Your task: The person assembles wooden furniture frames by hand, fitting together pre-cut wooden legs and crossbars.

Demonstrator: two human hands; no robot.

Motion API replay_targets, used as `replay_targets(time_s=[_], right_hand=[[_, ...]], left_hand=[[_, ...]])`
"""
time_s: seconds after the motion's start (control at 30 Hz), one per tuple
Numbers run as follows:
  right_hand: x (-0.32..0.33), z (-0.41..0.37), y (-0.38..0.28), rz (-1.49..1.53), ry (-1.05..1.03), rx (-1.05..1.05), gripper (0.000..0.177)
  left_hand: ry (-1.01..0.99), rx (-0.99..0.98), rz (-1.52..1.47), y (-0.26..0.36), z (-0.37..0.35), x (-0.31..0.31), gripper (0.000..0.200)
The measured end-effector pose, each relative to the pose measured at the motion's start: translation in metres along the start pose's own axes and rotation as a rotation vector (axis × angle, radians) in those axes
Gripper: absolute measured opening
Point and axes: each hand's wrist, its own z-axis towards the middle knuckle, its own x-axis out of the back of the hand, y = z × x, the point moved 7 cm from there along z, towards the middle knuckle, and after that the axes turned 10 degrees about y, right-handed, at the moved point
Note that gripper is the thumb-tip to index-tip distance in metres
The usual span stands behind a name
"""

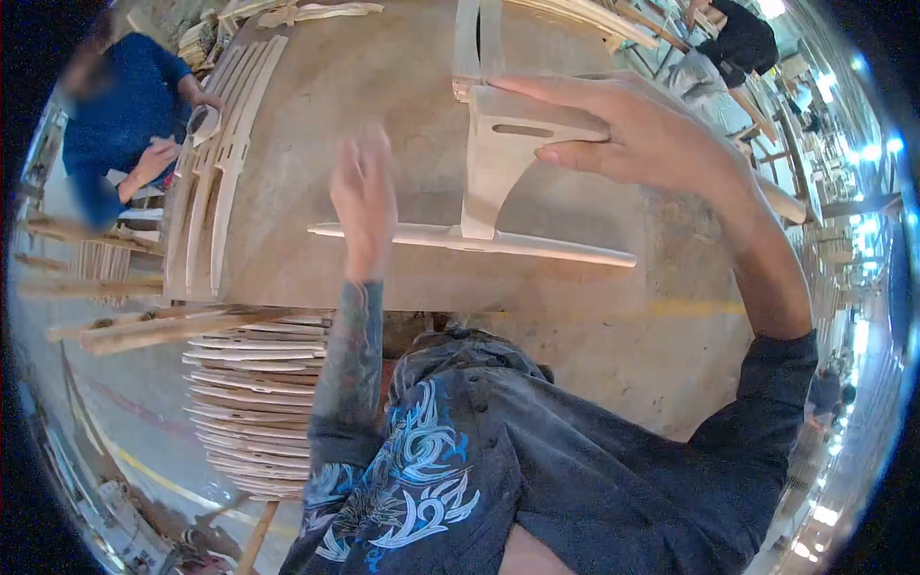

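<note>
My right hand (623, 129) grips a pale wooden bracket-shaped piece (494, 158) with a slot near its wide upper end, thumb on one side and fingers along the top edge. The bracket's narrow lower end meets a long tapered wooden rail (556, 248) lying crosswise on the table. At its upper end the bracket touches another slotted wooden part (477, 43). My left hand (364, 192) is raised over the table, left of the bracket and above the rail's left part. It is blurred, and whether its fingers are spread or pressed together does not show clearly.
Long slotted wooden slats (230, 182) lie along the left of the table (383, 57). Below its front left edge is a stack of curved slats (254, 402). A person in blue (125, 115) works at the far left. Another person in dark clothing (743, 38) is at the upper right.
</note>
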Motion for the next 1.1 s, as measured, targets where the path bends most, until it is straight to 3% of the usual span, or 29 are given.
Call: replay_targets(time_s=[0.03, 0.07, 0.13, 0.27, 0.33, 0.37, 0.43, 0.5, 0.57, 0.6, 0.63, 0.7, 0.73, 0.8, 0.83, 0.87, 0.93, 0.97, 1.03, 1.07, 1.1], right_hand=[[-0.003, -0.003, 0.002, 0.011, -0.008, -0.027, 0.06], [-0.007, -0.003, 0.009, 0.018, -0.006, -0.05, 0.06], [-0.007, -0.003, 0.01, -0.015, 0.134, 0.06, 0.058], [-0.004, -0.006, 0.003, 0.052, 0.18, 0.08, 0.058], [-0.006, -0.013, 0.003, 0.03, 0.18, 0.122, 0.063], [0.003, -0.019, 0.003, 0.026, 0.196, 0.105, 0.063], [0.028, -0.032, -0.001, 0.074, 0.174, 0.091, 0.056], [0.068, -0.056, 0.022, -0.022, 0.208, 0.069, 0.048], [0.111, -0.106, 0.055, -0.04, 0.465, -0.141, 0.045], [0.132, -0.149, 0.074, 0.044, 0.703, -0.335, 0.046], [0.144, -0.179, 0.085, 0.045, 0.717, -0.317, 0.046], [0.161, -0.247, 0.126, 0.116, 0.838, -0.468, 0.049], [0.164, -0.281, 0.147, 0.175, 0.914, -0.517, 0.05], [0.126, -0.348, 0.2, 0.372, 1.039, -0.522, 0.051], [0.103, -0.373, 0.227, 0.475, 1.062, -0.518, 0.052], [0.081, -0.393, 0.244, 0.556, 1.112, -0.551, 0.052], [0.039, -0.425, 0.272, 0.656, 1.195, -0.594, 0.053], [0.025, -0.434, 0.283, 0.731, 1.206, -0.57, 0.052], [0.011, -0.45, 0.305, 0.801, 1.222, -0.534, 0.051], [0.006, -0.457, 0.314, 0.824, 1.215, -0.516, 0.05], [-0.001, -0.471, 0.322, 0.85, 1.205, -0.51, 0.048]], left_hand=[[-0.042, -0.038, 0.16, -0.041, -0.022, 0.002, 0.043], [-0.178, -0.315, 0.491, -0.038, -0.054, -0.005, 0.043], [-0.33, -0.46, 0.748, -0.061, -0.097, -0.021, 0.045], [-0.485, -0.443, 0.828, -0.106, -0.104, -0.045, 0.05], [-0.712, -0.399, 0.9, -0.128, -0.096, -0.055, 0.051], [-0.725, -0.419, 0.899, -0.126, -0.087, -0.058, 0.051], [-0.84, -0.566, 0.846, -0.117, -0.072, -0.063, 0.041], [-0.741, -0.727, 0.783, -0.096, -0.032, -0.058, 0.032], [-0.743, -0.896, 0.834, 0.011, 0.014, -0.067, 0.028], [-0.793, -0.944, 0.845, 0.052, 0.037, -0.074, 0.027], [-0.841, -0.991, 0.856, 0.092, 0.054, -0.079, 0.025], [-0.682, -1.339, 1.003, 0.189, 0.048, -0.093, 0.026], [-0.671, -1.353, 1.019, 0.222, 0.039, -0.1, 0.026], [-0.312, -1.625, 0.819, 0.291, 0.002, -0.105, 0.041], [-0.207, -1.551, 0.679, 0.298, -0.01, -0.103, 0.051], [-0.127, -1.345, 0.496, 0.279, -0.005, -0.095, 0.061], [-0.183, -0.398, -0.445, 0.17, 0.041, -0.098, 0.081], [-0.16, -0.082, -0.715, 0.126, 0.037, -0.123, 0.091], [-0.148, 0.213, -0.839, 0.119, -0.029, -0.203, 0.085], [-0.163, 0.197, -0.841, 0.124, -0.034, -0.225, 0.085], [-0.365, 0.096, -0.757, 0.132, -0.047, -0.253, 0.082]])
